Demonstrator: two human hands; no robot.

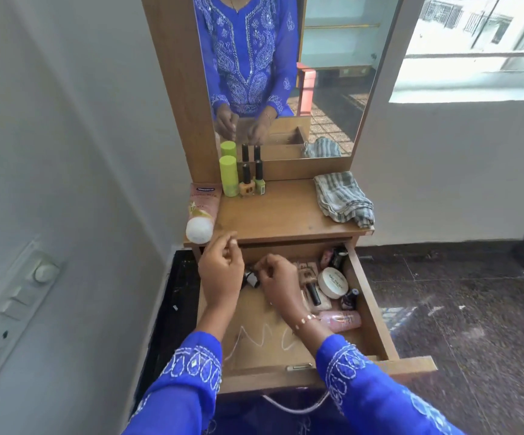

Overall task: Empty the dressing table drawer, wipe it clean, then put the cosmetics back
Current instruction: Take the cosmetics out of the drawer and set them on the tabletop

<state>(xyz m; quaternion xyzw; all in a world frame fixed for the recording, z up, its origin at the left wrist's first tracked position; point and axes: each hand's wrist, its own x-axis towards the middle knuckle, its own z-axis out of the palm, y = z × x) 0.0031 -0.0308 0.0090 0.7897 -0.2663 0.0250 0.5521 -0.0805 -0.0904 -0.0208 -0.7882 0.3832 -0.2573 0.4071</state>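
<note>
Drawer (pixel 370 309) pulled fully out under the dressing table top (pixel 285 215). Emptying is under way, not finished.

Right hand (pixel 278 282) reaches into the drawer near its back left corner; fingers curl down round a small dark bottle (pixel 252 279) with a pale label. Grip looks like a fingertip pinch. Left hand (pixel 221 271) hovers above the drawer's left wall, fingers loosely curled, thumb and forefinger close together; cannot tell whether it holds anything.

Remaining cosmetics sit crowded along the drawer's right side: white round jar (pixel 333 282), dark tube (pixel 313 293) beside it, small dark bottle (pixel 350 298) against the right wall, pink bottle (pixel 340 320) lying nearer the front. White squiggled marks (pixel 254 340) on the drawer floor near the front edge.

Already on the top: green cylinder (pixel 228 175) and two nail polish bottles (pixel 252 183) at the back left corner, pink tube (pixel 200 211) overhanging the left edge, striped cloth (pixel 343 197) at the right edge.

Risks, as judged:
- Fingertip pinch on a small glossy bottle may slip; a fall could knock the crowded items.
- Pink tube looks poorly supported; a brush from the left sleeve could tip it off.
- Setting more bottles beside the upright polishes could topple them.
</note>
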